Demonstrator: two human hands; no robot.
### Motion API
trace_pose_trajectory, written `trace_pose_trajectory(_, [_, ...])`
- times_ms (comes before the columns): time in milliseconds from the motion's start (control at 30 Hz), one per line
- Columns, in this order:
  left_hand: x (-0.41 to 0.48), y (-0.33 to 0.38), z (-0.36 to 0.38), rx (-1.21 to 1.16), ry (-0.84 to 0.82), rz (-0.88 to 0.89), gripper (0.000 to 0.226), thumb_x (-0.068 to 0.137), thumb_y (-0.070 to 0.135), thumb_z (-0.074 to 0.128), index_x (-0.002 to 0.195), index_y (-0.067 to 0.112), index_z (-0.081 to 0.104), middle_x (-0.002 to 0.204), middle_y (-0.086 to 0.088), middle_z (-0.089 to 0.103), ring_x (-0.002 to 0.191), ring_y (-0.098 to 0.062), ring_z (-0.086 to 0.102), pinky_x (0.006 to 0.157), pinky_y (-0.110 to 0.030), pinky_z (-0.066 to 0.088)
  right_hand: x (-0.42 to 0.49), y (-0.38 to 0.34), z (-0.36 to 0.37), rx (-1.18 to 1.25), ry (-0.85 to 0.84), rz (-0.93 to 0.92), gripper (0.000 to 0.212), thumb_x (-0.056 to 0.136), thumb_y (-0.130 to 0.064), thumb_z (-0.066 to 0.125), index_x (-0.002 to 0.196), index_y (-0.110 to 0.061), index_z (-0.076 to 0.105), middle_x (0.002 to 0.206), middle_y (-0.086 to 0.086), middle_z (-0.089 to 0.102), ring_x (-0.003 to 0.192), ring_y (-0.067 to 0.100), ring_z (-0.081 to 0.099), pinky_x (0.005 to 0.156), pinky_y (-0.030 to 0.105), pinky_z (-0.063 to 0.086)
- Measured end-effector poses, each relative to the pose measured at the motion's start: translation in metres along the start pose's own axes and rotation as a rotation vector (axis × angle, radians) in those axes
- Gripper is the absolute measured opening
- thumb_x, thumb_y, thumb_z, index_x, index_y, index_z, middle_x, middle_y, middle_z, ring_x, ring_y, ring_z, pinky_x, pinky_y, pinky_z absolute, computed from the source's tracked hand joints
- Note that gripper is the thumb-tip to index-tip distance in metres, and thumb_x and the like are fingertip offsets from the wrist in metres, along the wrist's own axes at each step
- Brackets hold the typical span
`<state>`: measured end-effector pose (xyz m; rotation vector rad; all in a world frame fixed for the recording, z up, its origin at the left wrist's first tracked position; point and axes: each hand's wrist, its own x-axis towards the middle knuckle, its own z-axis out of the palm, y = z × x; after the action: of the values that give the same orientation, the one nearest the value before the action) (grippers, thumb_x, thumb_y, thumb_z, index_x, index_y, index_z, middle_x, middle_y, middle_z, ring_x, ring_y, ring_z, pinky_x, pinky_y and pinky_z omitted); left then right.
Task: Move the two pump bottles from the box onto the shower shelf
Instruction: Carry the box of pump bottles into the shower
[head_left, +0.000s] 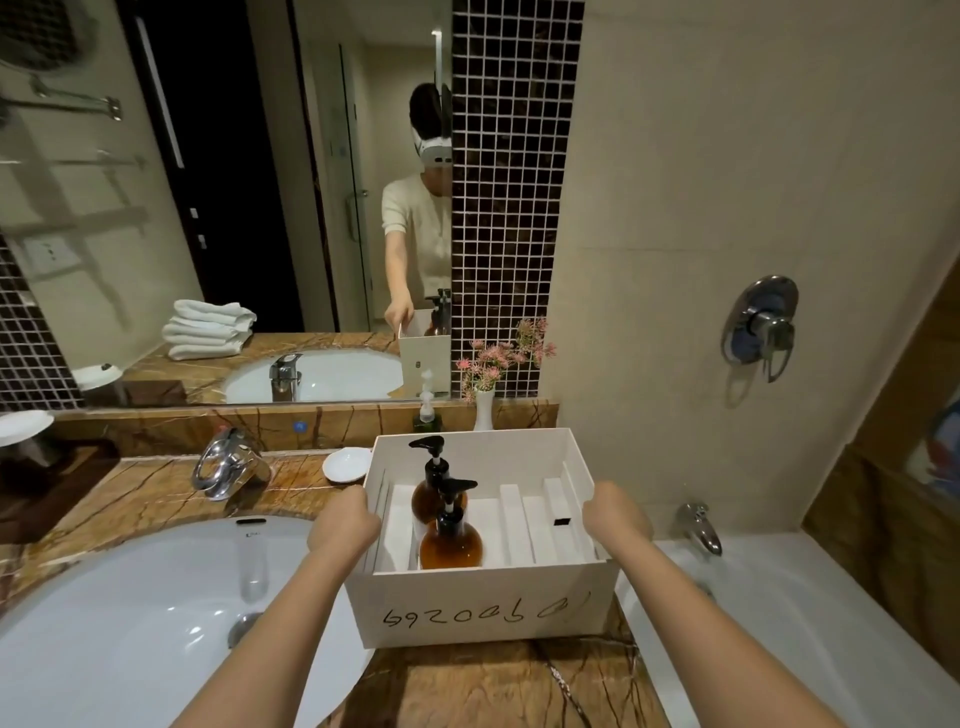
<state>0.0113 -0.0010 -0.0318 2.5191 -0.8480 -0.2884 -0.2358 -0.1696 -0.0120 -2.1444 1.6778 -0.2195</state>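
A white cardboard box (483, 608) with handwriting on its front stands on the marble counter between sink and bathtub. Two amber pump bottles with black pumps stand upright in its left half: the nearer bottle (450, 540) and the farther bottle (435, 483) right behind it. My left hand (345, 525) grips the box's left wall. My right hand (615, 517) grips its right wall. White dividers fill the box's right half. No shower shelf is in view.
A white sink (156, 623) with a chrome tap (223, 465) lies to the left. A bathtub (789, 639) with a spout (701, 527) is on the right. Behind the box stand a small white dish (345, 464), a green soap dispenser (427, 410) and a flower vase (484, 408).
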Motion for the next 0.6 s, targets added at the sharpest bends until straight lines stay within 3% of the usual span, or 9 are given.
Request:
trace_pose_trajectory(100, [-0.003, 0.011, -0.02, 0.015, 0.022, 0.04, 0.008, 0.085, 0.009, 0.045, 0.08, 0.014, 0.049, 0.072, -0.002, 0.049, 0.079, -0.025, 0.057, 0.064, -0.031, 0.046, -0.001, -0.008, -0.021, 0.025, 0.008, -0.019, 0.032, 0.091, -0.007, 0.039, 0.114, -0.011, 0.061, 0.109, 0.01, 0.065, 0.096, 0.031, 0.062, 0.071, 0.029, 0.046])
trace_pose_trajectory(233, [-0.009, 0.039, -0.065, 0.008, 0.04, 0.09, 0.019, 0.085, 0.006, 0.044, 0.069, 0.016, 0.043, 0.07, 0.0, 0.047, 0.073, -0.022, 0.052, 0.056, -0.028, 0.038, -0.007, -0.019, -0.061, 0.052, 0.029, -0.034, 0.033, 0.09, -0.006, 0.039, 0.115, -0.009, 0.061, 0.11, 0.013, 0.066, 0.097, 0.031, 0.062, 0.072, 0.028, 0.044])
trace_pose_trajectory(367, [-0.02, 0.068, -0.118, 0.045, 0.035, 0.135, 0.008, 0.084, 0.007, 0.045, 0.08, 0.013, 0.047, 0.076, -0.001, 0.049, 0.077, -0.023, 0.052, 0.059, -0.029, 0.039, -0.018, -0.03, -0.111, 0.039, 0.019, -0.036, 0.034, 0.09, -0.008, 0.038, 0.116, -0.008, 0.061, 0.107, 0.012, 0.065, 0.083, 0.028, 0.056, 0.07, 0.027, 0.044])
trace_pose_trajectory(600, [-0.047, 0.117, -0.203, 0.075, 0.037, 0.174, 0.006, 0.085, 0.007, 0.044, 0.08, 0.011, 0.046, 0.083, -0.007, 0.051, 0.08, -0.025, 0.053, 0.064, -0.031, 0.04, -0.044, -0.054, -0.207, 0.005, 0.004, -0.054, 0.031, 0.09, -0.01, 0.041, 0.117, -0.003, 0.056, 0.11, 0.015, 0.063, 0.08, 0.029, 0.055, 0.061, 0.027, 0.043])
